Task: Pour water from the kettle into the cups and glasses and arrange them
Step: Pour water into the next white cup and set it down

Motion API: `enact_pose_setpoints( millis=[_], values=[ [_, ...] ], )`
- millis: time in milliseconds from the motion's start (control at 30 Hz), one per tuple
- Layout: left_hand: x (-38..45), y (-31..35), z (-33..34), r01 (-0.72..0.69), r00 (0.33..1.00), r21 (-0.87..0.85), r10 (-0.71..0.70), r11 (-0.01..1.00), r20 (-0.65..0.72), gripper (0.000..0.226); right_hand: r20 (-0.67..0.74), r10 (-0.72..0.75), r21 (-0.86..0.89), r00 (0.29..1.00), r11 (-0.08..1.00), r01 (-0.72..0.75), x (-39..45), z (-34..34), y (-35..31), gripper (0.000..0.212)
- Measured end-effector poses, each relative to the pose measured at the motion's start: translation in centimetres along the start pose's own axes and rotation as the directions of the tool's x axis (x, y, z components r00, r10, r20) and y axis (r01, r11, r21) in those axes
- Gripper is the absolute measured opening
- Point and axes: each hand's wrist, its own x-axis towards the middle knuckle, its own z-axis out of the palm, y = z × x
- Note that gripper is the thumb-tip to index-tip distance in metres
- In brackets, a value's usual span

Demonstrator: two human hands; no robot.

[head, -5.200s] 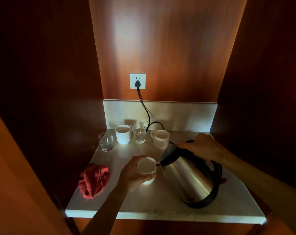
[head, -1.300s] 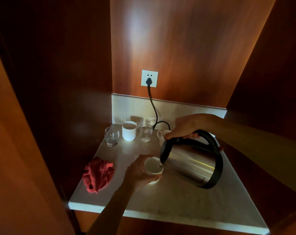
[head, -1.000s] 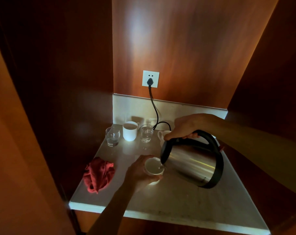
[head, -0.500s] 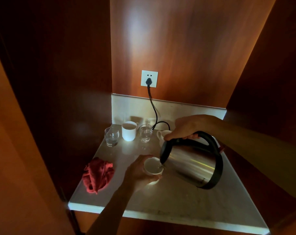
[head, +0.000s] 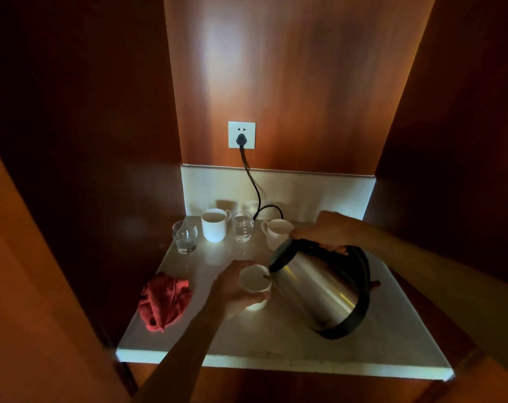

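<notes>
Kettle (head: 316, 289) gripped by handle in right hand (head: 325, 232), tilted, spout at lower-centre cup (head: 255, 279) rim. Cup on table (head: 276, 333), wrapped by left hand (head: 232, 292) fingers. Spout directly right of cup; left hand nearer. Other cups, glasses lined upper centre.

We see the right hand (head: 324, 229) gripping the black handle of a steel kettle (head: 319, 289), tilted so its spout sits over a small white cup (head: 254, 282) that the left hand (head: 232, 292) wraps around on the pale counter (head: 276, 338). Behind stand two glasses (head: 184, 237) (head: 242, 227) and two white mugs (head: 214, 225) (head: 276, 232). A crumpled red cloth (head: 164, 301) lies left of the left hand. A black plug sits in the wall socket (head: 241, 135).
</notes>
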Motion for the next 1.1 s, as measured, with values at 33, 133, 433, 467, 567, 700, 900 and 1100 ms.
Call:
enact_pose_setpoints(
  millis=[33, 133, 433, 467, 567, 700, 900, 1100],
  values=[
    [0.0, 0.0, 0.1, 0.003, 1.0, -0.002, -0.003, 1.0, -0.014, 0.083, -0.024, 0.011, 0.036, 1.0, 0.999, -0.01, -0.5, 0.3, 0.4, 0.062],
    [0.1, 0.1, 0.6, 0.027, 0.997, -0.012, -0.027, 1.0, -0.078, 0.082, -0.035, 0.03, 0.231, 0.999, 0.973, -0.021, -1.8, 0.9, 1.9, 0.058],
    [3.6, 3.7, -3.1, 0.048, 0.982, -0.092, -0.064, 0.995, -0.18, 0.079, -0.04, -0.005, 0.792, 0.999, 0.609, 0.035, -3.2, 0.7, 4.8, 0.052],
    [4.3, 4.1, -3.8, 0.039, 0.984, -0.083, -0.052, 0.996, -0.171, 0.077, -0.049, -0.021, 0.812, 0.999, 0.582, 0.052, -3.2, 0.5, 4.8, 0.053],
    [5.7, 5.6, -6.2, 0.04, 0.982, -0.035, -0.046, 0.999, -0.181, 0.074, -0.078, -0.048, 0.858, 0.996, 0.505, 0.092, -2.7, 0.2, 4.6, 0.053],
    [7.3, 6.2, -9.8, 0.108, 0.956, 0.101, -0.076, 0.989, -0.283, 0.091, -0.135, -0.041, 0.886, 0.99, 0.443, 0.139, -1.4, 0.4, 4.0, 0.054],
    [11.7, 6.6, -14.2, 0.123, 0.937, 0.168, -0.059, 0.978, -0.343, 0.085, -0.173, -0.032, 0.875, 0.984, 0.453, 0.169, 1.9, 0.7, 1.6, 0.055],
    [18.0, 3.4, -16.4, 0.212, 0.929, 0.173, -0.144, 0.962, -0.34, 0.084, -0.194, -0.015, 0.897, 0.981, 0.403, 0.183, 5.7, 1.3, -1.9, 0.054]
  ],
)
